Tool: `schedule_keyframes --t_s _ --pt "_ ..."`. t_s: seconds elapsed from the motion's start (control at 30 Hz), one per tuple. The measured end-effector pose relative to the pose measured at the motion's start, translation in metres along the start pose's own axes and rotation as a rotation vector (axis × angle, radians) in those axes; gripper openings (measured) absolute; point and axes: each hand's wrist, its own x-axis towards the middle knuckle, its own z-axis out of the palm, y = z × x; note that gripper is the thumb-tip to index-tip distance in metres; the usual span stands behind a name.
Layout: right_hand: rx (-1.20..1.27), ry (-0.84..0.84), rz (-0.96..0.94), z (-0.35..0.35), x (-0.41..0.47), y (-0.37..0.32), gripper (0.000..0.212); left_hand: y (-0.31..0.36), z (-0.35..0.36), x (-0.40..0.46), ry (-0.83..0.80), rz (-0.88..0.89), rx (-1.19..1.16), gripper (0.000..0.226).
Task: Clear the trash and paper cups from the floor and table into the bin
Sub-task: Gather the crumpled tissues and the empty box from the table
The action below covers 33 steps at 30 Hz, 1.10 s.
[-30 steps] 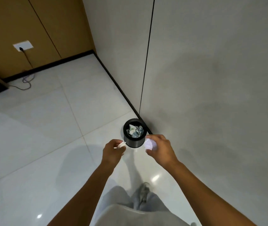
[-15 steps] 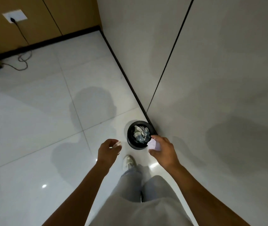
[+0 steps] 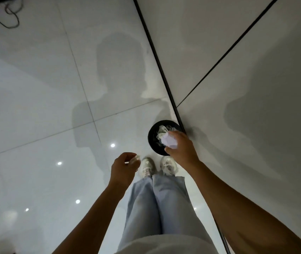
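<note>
Two hands appear in the head view, seen from above over a glossy tiled floor [image 3: 36, 107]. The right hand [image 3: 180, 149] grips a crumpled ball of white paper [image 3: 169, 140] between thumb and curled fingers, and holds it directly over the open mouth of a round black bin [image 3: 152, 142]. The bin stands on the floor just beside the dark baseboard [image 3: 157, 57] of a pale wall [image 3: 237, 88]; crumpled scraps already lie inside it [image 3: 161, 130]. The left hand [image 3: 124, 167] — well to the left of the bin and apart from it — has its fingers curled round a small white scrap [image 3: 136, 158], of which only an edge shows at the fingertips. Below the hands stand two pale sneakers [image 3: 147, 166], side by side and near the bin, under light blue trouser legs [image 3: 157, 208]. A dark cable [image 3: 11, 17] lies looped on the floor at the far upper left.
</note>
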Motion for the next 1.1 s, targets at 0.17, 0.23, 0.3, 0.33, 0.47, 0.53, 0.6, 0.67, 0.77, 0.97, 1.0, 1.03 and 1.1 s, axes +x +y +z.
schedule_keyframes --t_s 0.17,0.23,0.3,0.33,0.47,0.53,0.6,0.67,0.77,0.97,1.0,1.03,1.1 --pt "-0.096 0.044 0.110 0.011 0.020 0.020 0.052 -0.013 0.021 0.016 -0.007 -0.055 0.043 0.016" --pt "-0.064 0.067 0.087 0.009 0.018 0.023 0.048 -0.013 0.031 0.019 -0.009 -0.074 0.068 0.014" --pt "-0.050 0.064 0.090 0.004 0.014 0.027 0.044 -0.012 0.043 0.024 -0.017 -0.088 0.069 0.014" --pt "-0.049 0.062 0.094 0.002 0.012 0.030 0.043 -0.010 0.049 0.028 -0.025 -0.093 0.069 0.015" --pt "-0.029 0.072 0.096 -0.009 0.008 0.037 0.042 -0.001 0.081 0.051 -0.084 -0.072 0.099 0.021" --pt "-0.022 0.080 0.078 -0.013 0.007 0.039 0.042 0.005 0.100 0.066 -0.102 -0.060 0.111 0.023" --pt "-0.023 0.088 0.047 -0.016 0.004 0.042 0.042 0.011 0.119 0.083 -0.138 -0.078 0.112 0.031" --pt "-0.014 0.096 0.032 -0.021 0.002 0.046 0.041 0.012 0.135 0.101 -0.205 -0.135 0.125 0.042" --pt "-0.018 0.071 0.054 -0.030 0.003 0.050 0.041 0.013 0.142 0.111 -0.247 -0.174 0.249 0.041" --pt "-0.054 -0.006 -0.012 -0.039 -0.005 0.026 0.041 0.006 0.093 0.072 -0.077 -0.081 0.110 0.027" --pt "-0.060 -0.022 -0.041 -0.039 -0.007 0.016 0.041 0.007 0.079 0.061 -0.045 -0.070 0.075 0.028" --pt "-0.062 -0.040 -0.073 -0.039 -0.009 0.004 0.041 0.007 0.065 0.050 -0.006 -0.060 0.040 0.028" --pt "-0.073 -0.092 -0.142 -0.036 -0.014 -0.023 0.040 0.009 0.035 0.026 0.065 -0.051 -0.035 0.028"
